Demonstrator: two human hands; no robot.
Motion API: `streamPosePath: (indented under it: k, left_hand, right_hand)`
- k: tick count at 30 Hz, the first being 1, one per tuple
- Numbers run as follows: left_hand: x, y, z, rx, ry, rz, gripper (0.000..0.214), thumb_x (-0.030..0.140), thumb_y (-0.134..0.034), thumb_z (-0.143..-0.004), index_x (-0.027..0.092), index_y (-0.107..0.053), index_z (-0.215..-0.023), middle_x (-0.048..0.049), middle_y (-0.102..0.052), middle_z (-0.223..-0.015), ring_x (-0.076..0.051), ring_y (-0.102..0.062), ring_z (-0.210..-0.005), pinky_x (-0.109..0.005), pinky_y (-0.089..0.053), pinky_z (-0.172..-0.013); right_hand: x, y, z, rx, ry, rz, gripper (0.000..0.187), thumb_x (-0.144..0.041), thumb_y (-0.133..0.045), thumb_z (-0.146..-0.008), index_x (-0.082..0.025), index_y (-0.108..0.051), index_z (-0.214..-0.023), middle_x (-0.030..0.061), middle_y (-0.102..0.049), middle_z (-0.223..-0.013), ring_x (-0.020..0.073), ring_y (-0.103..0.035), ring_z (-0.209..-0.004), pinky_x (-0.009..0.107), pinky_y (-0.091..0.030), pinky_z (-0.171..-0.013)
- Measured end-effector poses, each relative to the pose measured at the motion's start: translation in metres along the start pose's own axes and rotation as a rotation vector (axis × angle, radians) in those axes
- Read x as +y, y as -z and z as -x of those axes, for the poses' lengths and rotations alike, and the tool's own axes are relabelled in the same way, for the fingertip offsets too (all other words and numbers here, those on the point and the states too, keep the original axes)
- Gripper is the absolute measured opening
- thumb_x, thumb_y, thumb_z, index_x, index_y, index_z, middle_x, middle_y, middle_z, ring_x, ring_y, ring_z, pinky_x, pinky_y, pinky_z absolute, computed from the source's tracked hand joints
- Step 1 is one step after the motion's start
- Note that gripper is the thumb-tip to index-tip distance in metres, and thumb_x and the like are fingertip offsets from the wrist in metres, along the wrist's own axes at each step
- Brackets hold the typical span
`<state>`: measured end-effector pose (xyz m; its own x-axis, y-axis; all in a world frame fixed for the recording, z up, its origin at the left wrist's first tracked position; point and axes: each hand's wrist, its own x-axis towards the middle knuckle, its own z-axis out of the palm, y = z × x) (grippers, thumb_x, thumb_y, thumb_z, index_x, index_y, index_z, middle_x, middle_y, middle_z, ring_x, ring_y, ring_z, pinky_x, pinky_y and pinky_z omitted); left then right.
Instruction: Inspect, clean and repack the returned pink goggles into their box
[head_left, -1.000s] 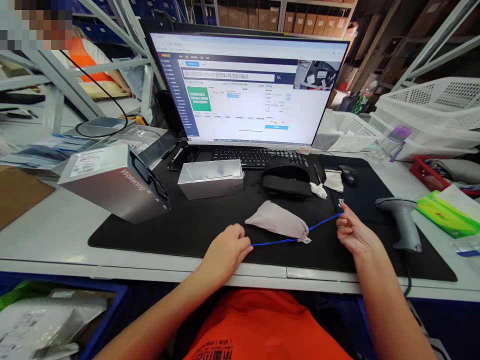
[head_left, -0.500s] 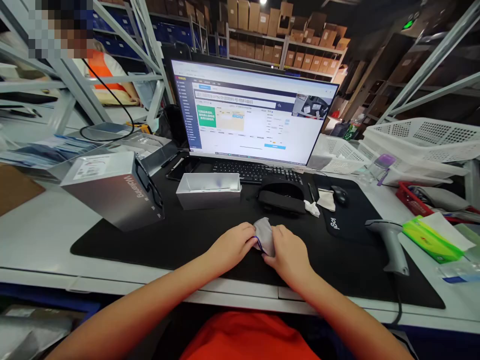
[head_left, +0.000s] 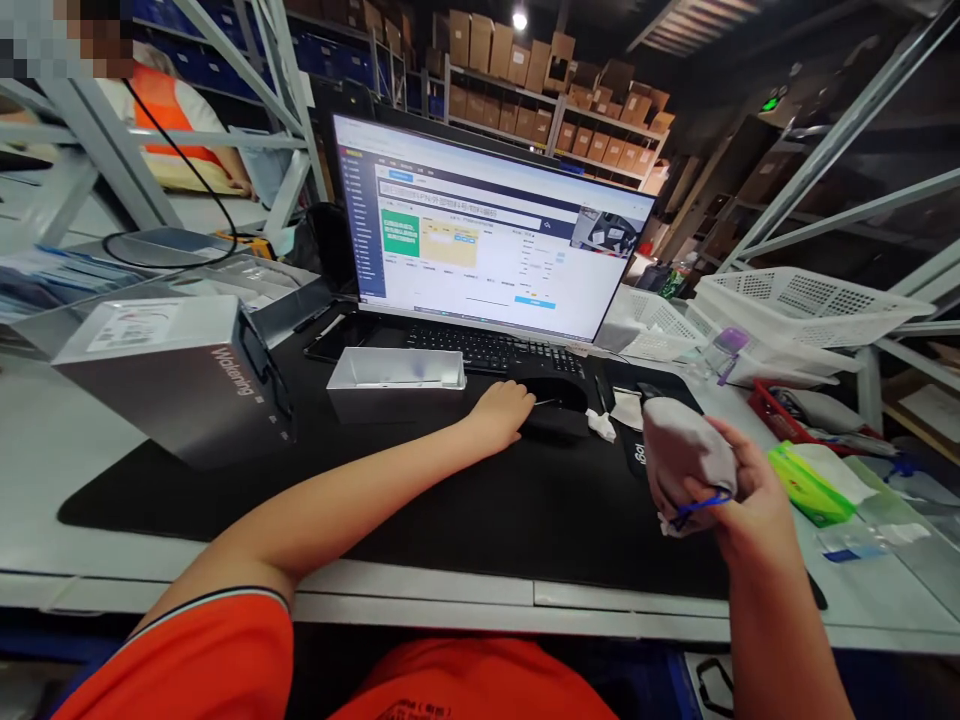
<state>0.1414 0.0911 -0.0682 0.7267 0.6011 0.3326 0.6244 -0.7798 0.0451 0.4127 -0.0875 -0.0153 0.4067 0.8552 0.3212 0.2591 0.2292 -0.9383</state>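
Note:
My right hand (head_left: 750,500) is closed around a grey cloth pouch (head_left: 686,455) with a blue drawstring (head_left: 701,507), lifted above the right part of the black desk mat (head_left: 450,500). My left hand (head_left: 501,412) reaches forward and rests on a black case (head_left: 559,405) lying in front of the keyboard (head_left: 491,350); its fingers curl over the case's left end. A shallow silver box (head_left: 397,380) sits just left of that hand.
A monitor (head_left: 487,235) stands behind the keyboard. A large silver box (head_left: 172,375) lies at left. White baskets (head_left: 795,305), a green packet (head_left: 806,485) and white cloths (head_left: 611,415) are at right. Another person in an orange vest (head_left: 161,110) works at far left.
Both hands pulled the drawstring, then gathered the pouch at mat centre. Now my right hand has lifted the pouch to the right and my left hand has reached forward to the black case.

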Motion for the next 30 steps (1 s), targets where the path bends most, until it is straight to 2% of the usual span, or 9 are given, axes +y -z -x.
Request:
streamPosePath:
  k: [4, 7, 9, 13, 18, 21, 25, 28, 30]
  left_hand:
    - [-0.002, -0.010, 0.020, 0.057, -0.069, 0.034, 0.028, 0.006, -0.067, -0.081, 0.016, -0.058, -0.106, -0.0092, -0.065, -0.104, -0.025, -0.059, -0.095, -0.037, -0.051, -0.084]
    - [0.010, -0.014, 0.054, 0.113, -0.120, 0.032, 0.017, 0.006, -0.050, -0.094, 0.016, -0.060, -0.103, -0.0082, -0.064, -0.100, -0.023, -0.058, -0.095, -0.037, -0.051, -0.088]
    - [0.022, -0.013, 0.079, 0.236, -0.199, 0.016, 0.018, 0.009, -0.046, -0.099, 0.017, -0.061, -0.104, -0.0072, -0.065, -0.097, -0.022, -0.059, -0.096, -0.036, -0.052, -0.089]
    - [0.043, -0.005, 0.121, 0.461, -0.313, -0.015, 0.020, 0.009, -0.045, -0.100, 0.016, -0.062, -0.107, -0.0061, -0.067, -0.098, -0.020, -0.061, -0.096, -0.037, -0.053, -0.096]
    - [0.057, -0.007, 0.148, 0.456, -0.228, 0.026, 0.021, 0.016, -0.045, -0.102, 0.017, -0.064, -0.110, -0.0064, -0.071, -0.097, -0.019, -0.065, -0.087, -0.033, -0.058, -0.082]
    - [0.057, -0.010, 0.152, 0.453, -0.256, 0.059, 0.022, 0.016, -0.047, -0.100, 0.018, -0.064, -0.114, -0.0053, -0.072, -0.095, -0.019, -0.066, -0.085, -0.033, -0.060, -0.081]
    - [0.055, -0.008, 0.150, 0.520, -0.265, 0.061, 0.026, 0.011, -0.048, -0.098, 0.012, -0.059, -0.122, -0.0073, -0.072, -0.096, -0.019, -0.067, -0.092, -0.034, -0.060, -0.089]
    - [0.055, -0.010, 0.150, 0.515, -0.264, 0.081, 0.027, 0.014, -0.052, -0.097, 0.012, -0.057, -0.124, -0.0085, -0.071, -0.098, -0.020, -0.067, -0.093, -0.036, -0.060, -0.089]
    - [0.055, -0.012, 0.151, 0.468, -0.226, 0.093, 0.031, 0.019, -0.057, -0.096, 0.011, -0.056, -0.125, -0.0098, -0.070, -0.099, -0.022, -0.067, -0.094, -0.038, -0.060, -0.089]
  right_hand:
    - [-0.007, 0.010, -0.004, 0.096, -0.021, -0.076, 0.059, -0.033, -0.091, -0.054, -0.023, -0.063, -0.105, 0.0017, -0.070, -0.091, 0.0176, -0.065, -0.073, 0.028, -0.054, -0.064]
    - [-0.014, -0.012, -0.009, 0.027, 0.017, -0.024, 0.055, -0.035, -0.090, -0.057, -0.023, -0.060, -0.100, -0.0004, -0.068, -0.087, 0.0173, -0.064, -0.074, 0.027, -0.054, -0.064]
    - [-0.020, -0.038, -0.011, -0.028, 0.086, 0.002, 0.052, -0.037, -0.089, -0.059, -0.023, -0.057, -0.099, -0.0020, -0.066, -0.085, 0.0156, -0.063, -0.074, 0.024, -0.052, -0.063]
    - [-0.026, -0.092, -0.005, -0.213, 0.308, 0.064, 0.054, -0.037, -0.086, -0.061, -0.024, -0.058, -0.105, -0.0006, -0.066, -0.092, 0.0156, -0.063, -0.079, 0.025, -0.052, -0.066]
    - [-0.012, -0.126, 0.009, -0.679, 0.643, 0.407, 0.056, -0.019, -0.071, -0.068, -0.025, -0.059, -0.122, 0.0042, -0.070, -0.110, 0.0200, -0.067, -0.095, 0.030, -0.052, -0.082]
    - [-0.004, -0.137, 0.011, -0.855, 0.527, 0.888, 0.043, -0.009, -0.061, -0.071, -0.022, -0.062, -0.112, 0.0048, -0.071, -0.099, 0.0211, -0.068, -0.090, 0.029, -0.049, -0.075]
    - [-0.008, -0.154, 0.019, -0.806, 0.312, 1.408, 0.033, -0.001, -0.051, -0.081, -0.019, -0.062, -0.106, 0.0106, -0.070, -0.096, 0.0248, -0.070, -0.088, 0.029, -0.047, -0.067]
    - [-0.010, -0.167, 0.024, -0.891, 0.290, 1.448, 0.030, -0.004, -0.043, -0.092, -0.017, -0.064, -0.108, 0.0137, -0.070, -0.098, 0.0266, -0.071, -0.089, 0.033, -0.051, -0.069]
    - [-0.006, -0.168, 0.019, -0.968, 0.340, 1.303, 0.027, -0.006, -0.053, -0.090, -0.016, -0.065, -0.112, 0.0136, -0.071, -0.106, 0.0265, -0.070, -0.099, 0.035, -0.054, -0.081]
